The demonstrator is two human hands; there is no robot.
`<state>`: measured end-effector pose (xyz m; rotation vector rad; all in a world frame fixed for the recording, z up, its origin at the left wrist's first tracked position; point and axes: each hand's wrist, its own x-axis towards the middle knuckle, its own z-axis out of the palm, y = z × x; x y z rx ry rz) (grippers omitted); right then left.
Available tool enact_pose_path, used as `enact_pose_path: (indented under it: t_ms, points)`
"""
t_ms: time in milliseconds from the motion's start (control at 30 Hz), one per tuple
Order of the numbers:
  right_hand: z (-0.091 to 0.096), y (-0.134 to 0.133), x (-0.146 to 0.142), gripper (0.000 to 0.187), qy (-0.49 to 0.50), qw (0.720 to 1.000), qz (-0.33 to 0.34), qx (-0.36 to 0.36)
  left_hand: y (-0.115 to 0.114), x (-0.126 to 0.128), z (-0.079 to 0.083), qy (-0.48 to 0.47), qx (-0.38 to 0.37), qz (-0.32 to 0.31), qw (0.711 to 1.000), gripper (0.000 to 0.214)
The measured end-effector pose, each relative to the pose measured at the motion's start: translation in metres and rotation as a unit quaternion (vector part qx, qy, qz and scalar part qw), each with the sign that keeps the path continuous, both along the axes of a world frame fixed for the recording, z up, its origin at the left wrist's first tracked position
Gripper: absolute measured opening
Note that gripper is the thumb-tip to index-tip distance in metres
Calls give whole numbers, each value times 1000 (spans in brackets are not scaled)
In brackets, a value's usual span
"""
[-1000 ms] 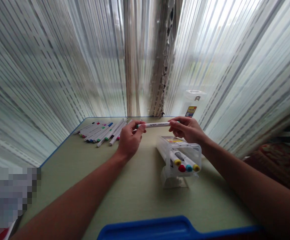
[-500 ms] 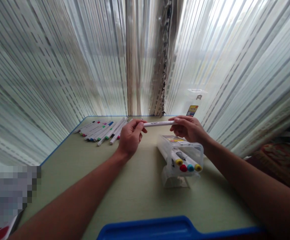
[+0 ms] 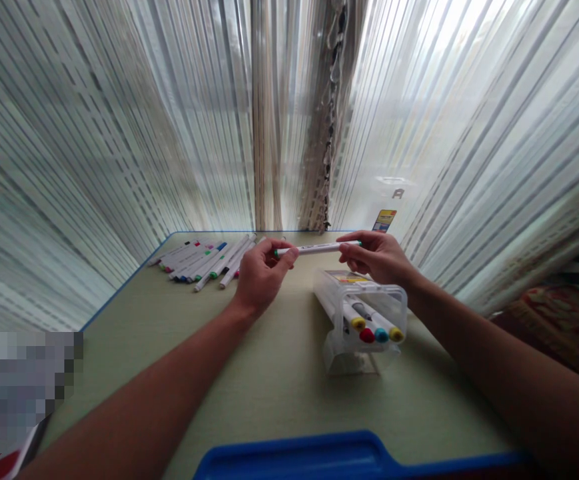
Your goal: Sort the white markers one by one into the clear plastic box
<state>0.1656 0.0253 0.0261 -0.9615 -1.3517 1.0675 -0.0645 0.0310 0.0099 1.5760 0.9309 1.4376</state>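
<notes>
A white marker (image 3: 314,249) with green ends is held level above the far part of the pale green table (image 3: 249,373). My left hand (image 3: 262,273) pinches its left end and my right hand (image 3: 376,257) pinches its right end. Just below my right hand lies a clear plastic marker case (image 3: 364,313) on its side, open end toward me, with yellow, red and blue marker caps showing. A row of several loose markers (image 3: 204,260) lies at the far left of the table, left of my left hand.
Sheer striped curtains hang close behind and on both sides of the table. A blue plastic tray edge (image 3: 319,453) sits at the near edge. A clear container with a yellow label (image 3: 384,213) stands behind the curtain. Striped fabric lies at the far right.
The marker has stayed between both hands at nearly the same place; its green end shows again at the left fingertips. Hands shifted only slightly.
</notes>
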Motion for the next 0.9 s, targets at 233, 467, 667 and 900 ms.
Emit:
enact_pose_path:
  t_ms: [233,467,667,900]
  points:
    - [2,-2,-2,34,-24,1000,-17,4,-4,0,3,5,-6,-19,1000,31]
    - [2,-1,-3,35,-27,999,-21,13,-4,0,3,10,0,-8,1000,31]
    - [2,-1,-2,34,-16,1000,-18,4,0,-1,-2,-5,-15,-25,1000,30]
    - [2,0,0,33,13,1000,-3,-2,-2,1,2,-51,-39,-42,997,35]
